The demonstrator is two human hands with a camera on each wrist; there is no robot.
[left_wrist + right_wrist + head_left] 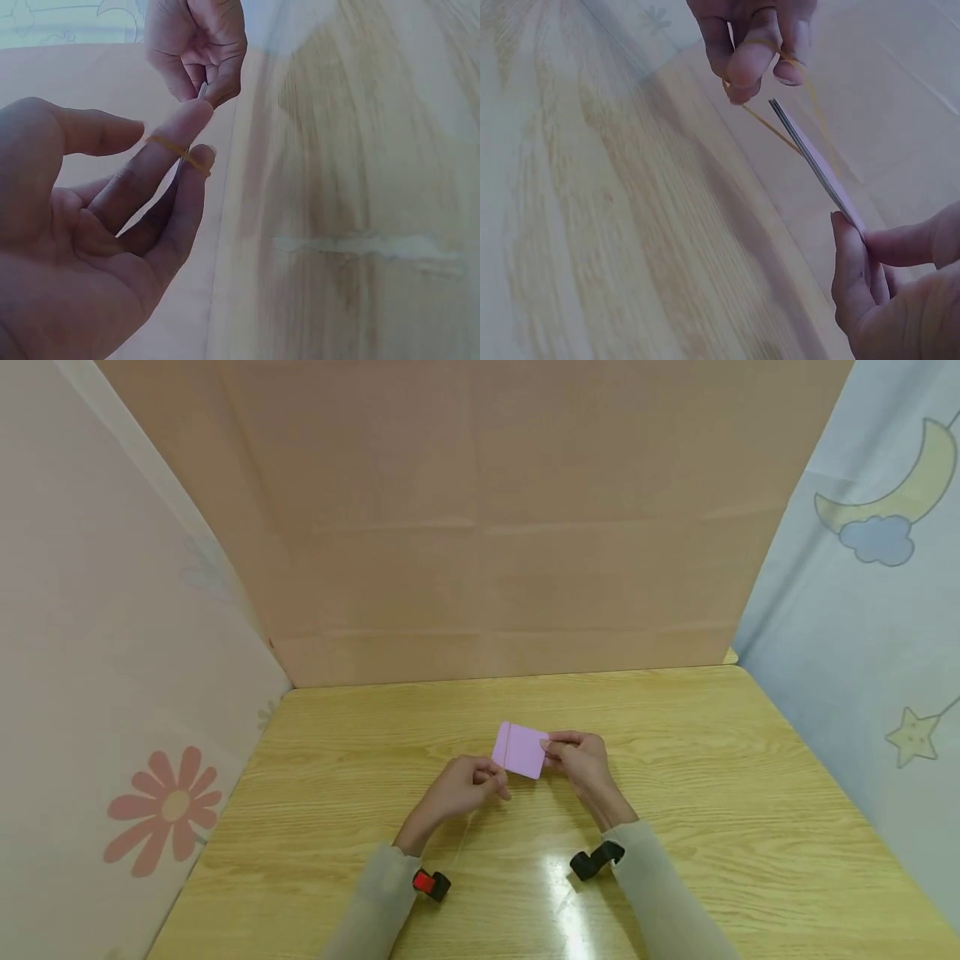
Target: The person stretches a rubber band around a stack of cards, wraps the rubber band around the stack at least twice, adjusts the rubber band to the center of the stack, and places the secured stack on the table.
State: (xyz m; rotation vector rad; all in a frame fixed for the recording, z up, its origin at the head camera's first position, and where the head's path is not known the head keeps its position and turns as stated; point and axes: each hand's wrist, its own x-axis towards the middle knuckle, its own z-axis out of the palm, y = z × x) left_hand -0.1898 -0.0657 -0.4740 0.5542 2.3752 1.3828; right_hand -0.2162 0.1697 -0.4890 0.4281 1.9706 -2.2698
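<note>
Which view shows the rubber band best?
Right wrist: the rubber band stretches visibly from left hand to pink stack. Head shows only a thin line across the stack; left wrist, a short length over fingertips.

The left grip [97, 251], a bare hand, fills the lower left, palm in view, thumb apart from the other fingers. A yellowish-orange rubber band [166, 145] crosses two of its fingers near the tips. Beyond, the right grip [199, 49], also bare, pinches a thin flat piece [203, 89], seen edge-on and partly hidden by the nearer fingers. The wood-grained bench [352, 180] spreads at right, a pale streak [375, 246] across it.
</note>
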